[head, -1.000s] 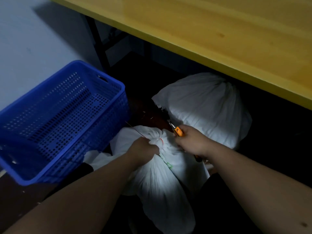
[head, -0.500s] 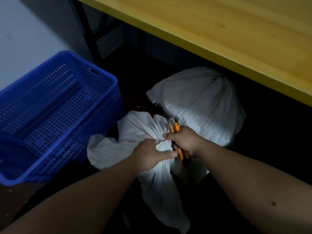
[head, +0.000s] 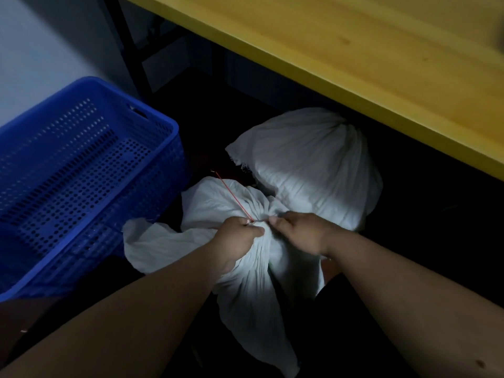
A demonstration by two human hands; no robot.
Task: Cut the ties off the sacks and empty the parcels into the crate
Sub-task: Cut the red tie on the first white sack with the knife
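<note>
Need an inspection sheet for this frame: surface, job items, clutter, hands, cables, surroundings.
Surface: dark floor, dimly lit; detail hard to read.
Job's things: near sack gathered at its neck, red tie trailing away from the neck; whether it is cut cannot be told. Far sack lies behind it, neck bunched. Blue crate on the left, no parcels seen inside.
Clutter: nothing seen.
Hands: left hand grips the sack neck at the tie; right hand pinches at the same spot. No cutter visible.
Cables: nothing seen.
Surroundings: yellow table overhead on the right, dark table leg behind the crate.
</note>
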